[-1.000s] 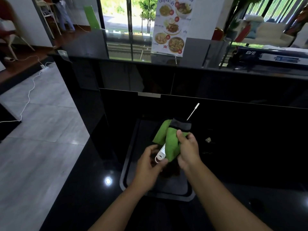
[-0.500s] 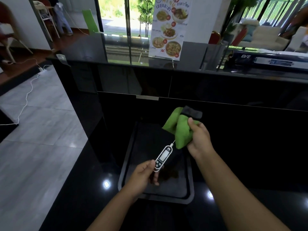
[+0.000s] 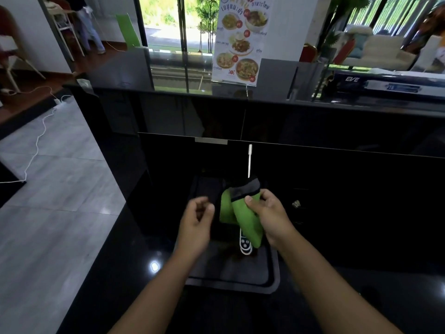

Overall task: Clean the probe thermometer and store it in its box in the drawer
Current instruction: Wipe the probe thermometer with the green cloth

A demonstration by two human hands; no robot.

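Note:
My right hand [image 3: 269, 218] grips a green cloth with a grey edge [image 3: 243, 213], folded around the probe thermometer. The white thermometer body [image 3: 245, 245] sticks out below the cloth, button end toward me. Its thin metal probe [image 3: 250, 160] pokes out above the cloth, pointing away from me. My left hand [image 3: 197, 222] hovers just left of the cloth with loosely curled fingers and nothing in it. Both hands are above a black tray [image 3: 231, 283] on the glossy black counter. No box or drawer is in view.
A small crumpled scrap [image 3: 296, 203] lies on the counter right of the tray. A raised black ledge behind carries a menu stand [image 3: 240, 39] and a long box marked EVE [image 3: 385, 84]. Tiled floor with a white cable [image 3: 36, 145] lies to the left.
My left hand has let go of the thermometer body. The cloth has slid down over the thermometer, so the probe now sticks out above it, held by my right hand alone.

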